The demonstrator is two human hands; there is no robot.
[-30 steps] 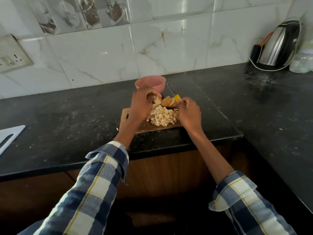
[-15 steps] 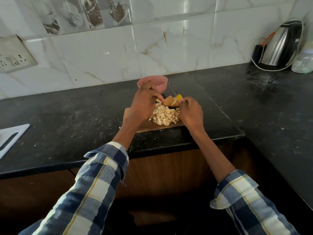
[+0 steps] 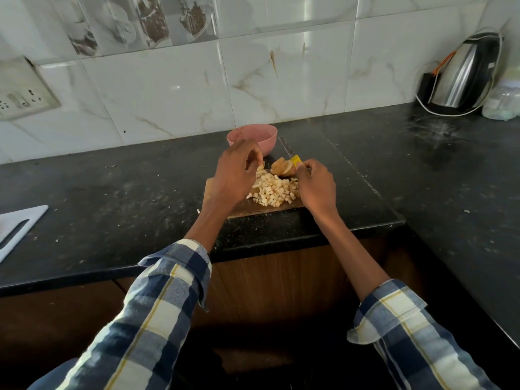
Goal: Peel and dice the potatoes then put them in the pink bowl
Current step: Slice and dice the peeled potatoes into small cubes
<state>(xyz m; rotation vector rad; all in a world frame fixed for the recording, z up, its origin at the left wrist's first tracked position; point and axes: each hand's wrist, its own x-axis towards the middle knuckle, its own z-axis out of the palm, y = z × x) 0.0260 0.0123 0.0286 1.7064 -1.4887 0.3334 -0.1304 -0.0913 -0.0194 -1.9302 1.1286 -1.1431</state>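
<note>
The person is standing at the black counter (image 3: 112, 198) with both hands over a wooden cutting board (image 3: 242, 208), which is sitting at the counter's near edge, its near side almost flush with the drop. The left hand (image 3: 233, 175) is hovering above the board's left part, fingers curled toward the thumb over the far-left fringe of the diced potato pile (image 3: 274, 191); whether it is pinching a piece, I cannot tell. The right hand (image 3: 316, 187) is gripping a knife (image 3: 292, 157) by its yellow handle, the thin blade pointing toward the far wall. Just left of the handle, sliced potato pieces (image 3: 282, 168) are lying at the far side of the board, touching the pile of cubes.

The pink bowl (image 3: 253, 137) is standing just beyond the board, near the tiled wall, close behind the left hand.

Open counter is stretching away to the left as far as a white cutting board (image 3: 19, 226) at the frame's edge. To the right the surface is running on toward a steel kettle (image 3: 464, 77) in the far corner, well apart from the work.
</note>
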